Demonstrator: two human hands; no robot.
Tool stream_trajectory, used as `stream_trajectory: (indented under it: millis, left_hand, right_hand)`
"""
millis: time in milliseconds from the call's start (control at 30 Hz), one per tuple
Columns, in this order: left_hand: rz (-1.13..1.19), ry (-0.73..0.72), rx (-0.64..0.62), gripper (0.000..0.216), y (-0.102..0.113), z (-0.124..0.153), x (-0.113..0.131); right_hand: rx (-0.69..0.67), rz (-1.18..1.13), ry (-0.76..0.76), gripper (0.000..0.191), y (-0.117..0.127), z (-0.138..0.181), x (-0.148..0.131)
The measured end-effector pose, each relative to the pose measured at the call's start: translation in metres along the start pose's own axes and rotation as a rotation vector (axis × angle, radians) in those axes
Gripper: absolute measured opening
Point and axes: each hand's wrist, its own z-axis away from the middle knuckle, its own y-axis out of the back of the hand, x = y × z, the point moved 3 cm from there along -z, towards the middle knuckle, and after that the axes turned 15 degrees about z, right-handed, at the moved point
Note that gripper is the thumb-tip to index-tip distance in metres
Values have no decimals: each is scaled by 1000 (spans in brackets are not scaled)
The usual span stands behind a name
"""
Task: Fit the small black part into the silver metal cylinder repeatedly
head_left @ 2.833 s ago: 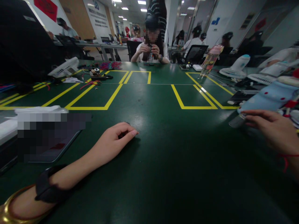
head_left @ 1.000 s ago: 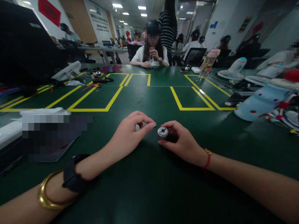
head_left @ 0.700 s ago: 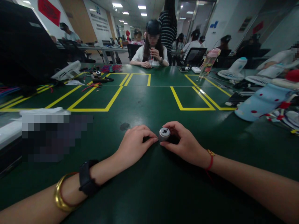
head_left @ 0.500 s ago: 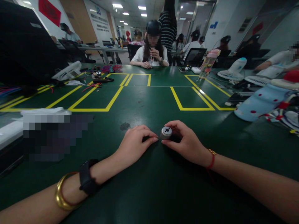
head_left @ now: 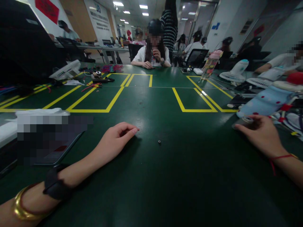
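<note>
At the right, my right hand [head_left: 264,135] grips a short metal cylinder [head_left: 247,119] between thumb and fingers. It is held close to the blue dotted item, and the fingers partly hide it. My left hand [head_left: 119,135] hovers low over or rests on the green table left of centre; which one I cannot tell. Its thumb and fingertips are pressed together, with nothing showing between them. A tiny dark ring-like part [head_left: 159,142] lies on the table between my hands, apart from both.
A blue item with red dots [head_left: 262,99] and cables [head_left: 288,116] lie on the right. At left are a dark flat device [head_left: 68,148] and a white bag-like thing [head_left: 44,112]. Yellow tape [head_left: 115,99] marks the green table [head_left: 151,189]. A person [head_left: 151,58] sits opposite.
My right hand has carried the metal cylinder far to the right. My left hand has drawn back leftward. The tiny part now shows on the table between them.
</note>
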Motion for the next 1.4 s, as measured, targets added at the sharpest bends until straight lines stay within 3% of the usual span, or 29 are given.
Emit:
stream_trajectory:
  millis: [67, 133, 200, 267, 333, 400, 467, 533, 600, 667, 767, 833, 933, 1033, 1400]
  left_hand:
    - [-8, -6, 1, 32, -2, 0, 2]
    - [-8, -8, 0, 32, -3, 0, 2]
    - [-16, -11, 0, 33, -3, 0, 0]
    - [-39, -17, -4, 34, -2, 0, -2]
    - [-69, -30, -16, 35, -2, 0, -4]
    - [-89, -51, -24, 35, -2, 0, -4]
    - [-98, -69, -31, 35, -2, 1, -3]
    - [-100, -75, -38, 35, -2, 1, -2]
    - [-104, -73, -41, 35, -3, 2, -1]
    - [-108, -76, -40, 34, -4, 1, 0]
    - [-113, -84, -50, 32, -6, 1, 0]
    - [-117, -88, -60, 31, -6, 2, 0]
    - [-122, -88, -65, 31, -6, 3, -1]
    - [-116, -81, -73, 31, -6, 3, -2]
    - [-84, -62, -83, 29, -4, 4, -1]
  right_hand:
    - [175, 97, 118, 75, 4, 9, -17]
    - [296, 138, 337, 76, 8, 26, -52]
    - [182, 36, 606, 62, 6, 49, -97]
    - [-89, -99, 834, 46, -1, 77, -145]
    - [-261, -171, 967, 42, -9, 103, -186]
    - [-320, -200, 1045, 32, -14, 119, -215]
    - [-304, -210, 1065, 23, -15, 121, -226]
    - [-245, -217, 1011, 24, -9, 106, -219]
    - [-154, -217, 902, 26, 4, 79, -193]
    - [-21, -140, 747, 28, 19, 46, -152]
    - [207, 235, 469, 32, 36, 5, -82]
    - [172, 427, 324, 35, 38, -12, -42]
    - [-15, 459, 181, 37, 32, -23, -6]
    - [-85, 427, 117, 39, 28, -27, 2]
    - [-77, 428, 67, 33, 35, -28, 0]
